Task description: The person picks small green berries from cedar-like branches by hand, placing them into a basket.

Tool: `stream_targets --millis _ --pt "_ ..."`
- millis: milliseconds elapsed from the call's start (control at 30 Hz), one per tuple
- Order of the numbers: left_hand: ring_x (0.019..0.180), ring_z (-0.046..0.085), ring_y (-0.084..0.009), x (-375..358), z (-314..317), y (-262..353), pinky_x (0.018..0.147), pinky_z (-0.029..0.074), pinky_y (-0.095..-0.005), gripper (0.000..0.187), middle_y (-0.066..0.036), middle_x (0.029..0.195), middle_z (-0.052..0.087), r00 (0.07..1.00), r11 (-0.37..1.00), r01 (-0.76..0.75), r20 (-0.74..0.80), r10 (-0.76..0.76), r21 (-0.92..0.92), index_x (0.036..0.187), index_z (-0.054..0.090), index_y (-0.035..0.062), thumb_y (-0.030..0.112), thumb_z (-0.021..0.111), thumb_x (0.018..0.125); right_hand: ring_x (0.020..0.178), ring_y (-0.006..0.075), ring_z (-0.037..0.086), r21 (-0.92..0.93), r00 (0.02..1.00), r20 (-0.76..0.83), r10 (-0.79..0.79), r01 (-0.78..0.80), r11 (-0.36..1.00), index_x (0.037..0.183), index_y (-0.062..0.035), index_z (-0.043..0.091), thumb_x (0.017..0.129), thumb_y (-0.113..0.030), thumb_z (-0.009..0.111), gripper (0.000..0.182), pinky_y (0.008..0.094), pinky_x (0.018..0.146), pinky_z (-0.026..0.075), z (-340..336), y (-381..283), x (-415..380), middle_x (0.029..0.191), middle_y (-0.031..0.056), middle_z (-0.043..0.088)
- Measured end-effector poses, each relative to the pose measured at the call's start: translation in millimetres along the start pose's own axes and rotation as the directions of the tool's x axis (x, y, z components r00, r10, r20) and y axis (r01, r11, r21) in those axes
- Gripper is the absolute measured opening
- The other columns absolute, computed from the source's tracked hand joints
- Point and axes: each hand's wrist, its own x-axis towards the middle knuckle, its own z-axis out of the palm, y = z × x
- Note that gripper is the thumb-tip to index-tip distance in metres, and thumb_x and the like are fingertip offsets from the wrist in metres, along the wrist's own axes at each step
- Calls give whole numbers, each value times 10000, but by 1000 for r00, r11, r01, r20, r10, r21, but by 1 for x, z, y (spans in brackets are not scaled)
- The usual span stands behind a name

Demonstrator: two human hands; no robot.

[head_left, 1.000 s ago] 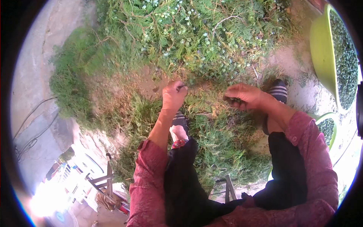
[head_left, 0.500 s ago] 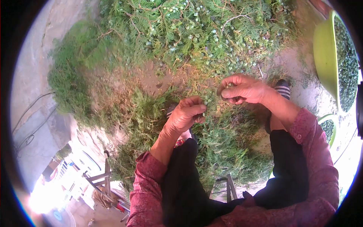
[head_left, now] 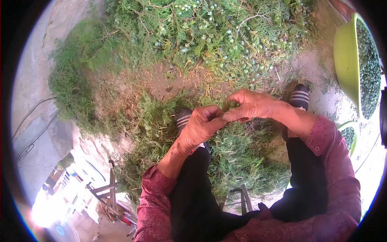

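My left hand [head_left: 203, 124] is closed, thumb and fingers pinched around a cypress sprig that its own fingers mostly hide. Touching it at the thumb is my right hand [head_left: 248, 105], its fingers curled inward over small green cones [head_left: 232, 105], of which only a bit shows. Below both hands lies a mound of stripped green cypress foliage [head_left: 238, 149], between the legs. Beyond them a large heap of cypress branches [head_left: 193, 32] carries many pale green cones.
A lime-green basin [head_left: 346, 66] filled with small green cones stands at the right. A smaller green container [head_left: 353, 139] sits below it. Striped shoes [head_left: 299, 97] rest among the foliage. A wooden stool frame [head_left: 111, 187] and a dark cable [head_left: 34, 115] are at the left.
My two hands have come together from a small gap. The right moved left and slightly down, the left a little right. The green cones at the left fingertips are now covered.
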Motion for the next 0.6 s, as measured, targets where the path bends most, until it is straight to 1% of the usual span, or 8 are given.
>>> stream_targets --millis 167,233,267,300,333,500,533,600 --pt "509 397 -31 -5 1 6 448 297 -208 159 46 579 473 1000 999 3 25 -4 49 709 546 53 164 640 774 526 64 493 -52 996 85 14 -10 999 848 -55 605 762 -390 665 351 193 461 390 7 -5 -12 645 -23 534" --pt "535 385 -27 -12 1 12 468 308 -205 135 57 599 453 974 989 127 200 -110 -76 713 541 44 138 626 761 519 79 498 -60 993 109 51 -45 997 797 -51 597 777 -408 642 360 209 458 397 11 -11 -18 626 -21 528" --pt "535 385 -27 -15 2 10 468 308 -205 135 57 599 453 973 988 132 201 -114 -78 713 541 44 138 626 761 516 82 502 -140 981 192 37 -10 990 799 -46 598 787 -415 626 369 216 461 404 13 -13 -20 619 -10 536" --pt "529 392 -28 -19 4 9 465 308 -203 133 57 599 457 955 971 153 278 -99 -183 711 540 45 133 625 761 512 86 506 -215 961 275 30 31 976 801 -41 600 797 -421 609 380 223 464 411 15 -13 -23 612 0 545" --pt "524 399 -29 -23 6 7 462 307 -202 131 57 599 460 934 942 181 351 -74 -283 709 538 46 129 625 761 512 86 506 -210 961 276 33 27 977 801 -41 600 797 -421 609 380 223 464 411 17 -16 -27 612 0 545" --pt "505 380 -28 -36 9 10 451 278 -197 144 55 581 452 888 899 279 446 -109 -337 697 530 41 127 634 748 528 85 520 -327 885 456 95 67 943 811 -18 598 819 -355 590 338 214 476 409 13 -16 -45 620 9 561" --pt "499 369 -27 -39 6 9 445 267 -198 154 55 574 441 886 896 270 456 -87 -353 686 520 42 127 635 743 528 85 520 -324 883 458 98 63 944 811 -18 598 819 -355 590 338 214 476 409 9 -12 -50 620 9 561" --pt "493 359 -27 -44 1 4 439 257 -200 164 56 566 430 883 894 256 465 -63 -366 675 511 44 128 637 738 533 95 525 -36 951 238 197 -194 980 820 -10 593 818 -300 592 291 202 477 411 -2 -3 -63 670 37 580"
